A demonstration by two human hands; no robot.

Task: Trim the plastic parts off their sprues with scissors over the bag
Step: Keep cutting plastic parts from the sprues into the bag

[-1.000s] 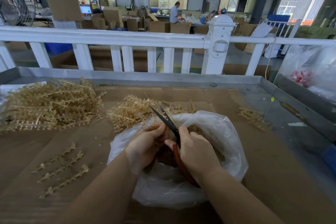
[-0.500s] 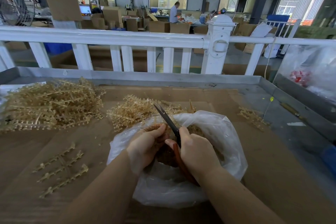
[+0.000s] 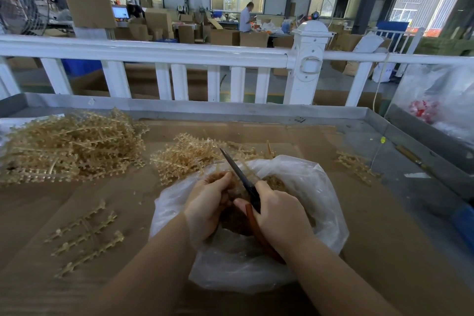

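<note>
R hand (image 3: pixel 279 215) w/ scissors (image 3: pixel 239 174) over bag (image 3: pixel 320 187)

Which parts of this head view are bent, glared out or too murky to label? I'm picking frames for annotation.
Head view: wide-angle bending bows the white railing; the far-right doorway is overexposed; the clear bag shows soft sheen, no hard glare; the piece held by the left hand is indistinct; the scissors in the right hand look sharp; the sprue pile stays readable.
</note>
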